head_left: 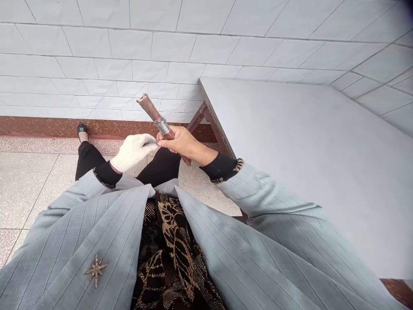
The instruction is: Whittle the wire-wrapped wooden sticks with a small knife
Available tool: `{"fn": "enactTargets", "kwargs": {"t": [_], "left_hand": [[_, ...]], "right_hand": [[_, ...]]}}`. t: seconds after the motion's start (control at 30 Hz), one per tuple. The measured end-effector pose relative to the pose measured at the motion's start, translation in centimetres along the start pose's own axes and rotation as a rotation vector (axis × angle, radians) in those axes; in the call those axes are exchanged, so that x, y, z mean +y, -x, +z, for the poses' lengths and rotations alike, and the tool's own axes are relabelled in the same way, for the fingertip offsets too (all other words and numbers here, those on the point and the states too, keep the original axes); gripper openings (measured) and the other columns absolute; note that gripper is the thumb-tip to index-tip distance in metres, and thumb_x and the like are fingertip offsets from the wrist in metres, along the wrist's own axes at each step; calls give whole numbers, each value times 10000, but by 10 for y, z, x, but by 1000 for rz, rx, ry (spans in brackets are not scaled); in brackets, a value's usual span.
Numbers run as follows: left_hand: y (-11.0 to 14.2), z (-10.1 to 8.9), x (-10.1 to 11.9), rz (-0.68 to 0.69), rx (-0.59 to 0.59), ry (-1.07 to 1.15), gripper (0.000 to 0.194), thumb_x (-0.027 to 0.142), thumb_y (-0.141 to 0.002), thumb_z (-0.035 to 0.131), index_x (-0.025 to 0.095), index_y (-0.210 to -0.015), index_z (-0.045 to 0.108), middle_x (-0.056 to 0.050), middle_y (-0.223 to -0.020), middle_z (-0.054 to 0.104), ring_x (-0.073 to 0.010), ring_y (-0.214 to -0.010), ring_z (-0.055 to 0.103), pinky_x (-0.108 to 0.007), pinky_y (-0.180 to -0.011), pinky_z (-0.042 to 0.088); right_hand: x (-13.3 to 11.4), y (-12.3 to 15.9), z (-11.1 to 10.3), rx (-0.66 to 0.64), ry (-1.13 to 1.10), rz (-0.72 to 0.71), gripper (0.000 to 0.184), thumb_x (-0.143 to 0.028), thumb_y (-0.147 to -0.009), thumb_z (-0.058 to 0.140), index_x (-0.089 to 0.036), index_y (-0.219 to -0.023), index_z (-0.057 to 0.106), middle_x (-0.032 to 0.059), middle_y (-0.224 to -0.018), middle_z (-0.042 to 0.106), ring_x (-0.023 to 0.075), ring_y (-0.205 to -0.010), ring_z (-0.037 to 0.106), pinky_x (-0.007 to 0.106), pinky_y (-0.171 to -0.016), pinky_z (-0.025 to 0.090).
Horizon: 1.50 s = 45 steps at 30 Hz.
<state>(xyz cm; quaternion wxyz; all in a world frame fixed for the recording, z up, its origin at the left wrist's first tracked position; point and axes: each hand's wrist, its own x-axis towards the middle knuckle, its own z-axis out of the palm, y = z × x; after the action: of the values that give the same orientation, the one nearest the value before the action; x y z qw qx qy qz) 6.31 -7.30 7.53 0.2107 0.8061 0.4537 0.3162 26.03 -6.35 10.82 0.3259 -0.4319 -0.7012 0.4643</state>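
Note:
My right hand [182, 142], bare, is wrapped round a brown wooden stick [149, 107], which slants with its upper end to the upper left. Silver wire [162, 125] is coiled in several turns round the stick just above my fingers. A bit of the lower end of the stick shows below my palm. My left hand [134, 150] wears a white knitted glove. Its thumb and fingers are pinched together, touching or nearly touching my right thumb tip. Whatever lies in that pinch is too small to make out.
A pale grey-white tabletop [306, 142] with a brown frame [214, 129] stands at the right. Ahead is a white tiled wall [129, 47] with a brown base strip [38, 125]. Speckled floor tiles [29, 181] lie below, with my black shoe [81, 128] near the wall.

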Motion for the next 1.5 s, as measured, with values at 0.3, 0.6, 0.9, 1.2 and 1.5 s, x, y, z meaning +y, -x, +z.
{"fn": "enactTargets", "kwargs": {"t": [0.3,0.6,0.9,1.2,1.5], "left_hand": [[3,8,-5,-2,122,14,249,218,-879,634,198,-1126,610,-16,-955,725,-134,-791,659,-298,-762,531],[-1,3,-5,133,116,-395,243,359,-1023,508,250,-1086,716,-55,-939,614,-180,-778,616,-315,-666,449],[-3,6,-12,169,25,-451,280,349,-1020,481,250,-1046,741,-59,-910,642,-179,-748,628,-308,-639,430],[-7,-2,2,-59,-105,281,204,248,-905,526,157,-862,703,-21,-720,659,-127,-629,619,-280,-622,525],[-2,4,-10,-7,-70,383,181,244,-900,579,167,-1035,671,-49,-902,724,-114,-719,660,-274,-709,580]], "right_hand": [[4,-1,3,67,-104,72,175,-168,-766,717,-199,-816,553,-83,-580,443,59,-457,356,212,-413,273],[0,-1,3,108,-144,205,95,-85,-767,683,-161,-769,627,-69,-515,451,53,-414,365,195,-367,286],[1,-4,-5,49,271,120,76,-145,-771,674,-165,-728,615,-60,-526,507,79,-495,458,225,-498,339],[2,-4,-13,-75,379,-102,86,-166,-791,648,-164,-725,591,-65,-581,479,76,-560,410,240,-560,298],[4,-2,-9,-182,-206,255,128,-120,-806,677,-183,-783,568,-49,-563,497,67,-456,397,191,-411,313]]}}
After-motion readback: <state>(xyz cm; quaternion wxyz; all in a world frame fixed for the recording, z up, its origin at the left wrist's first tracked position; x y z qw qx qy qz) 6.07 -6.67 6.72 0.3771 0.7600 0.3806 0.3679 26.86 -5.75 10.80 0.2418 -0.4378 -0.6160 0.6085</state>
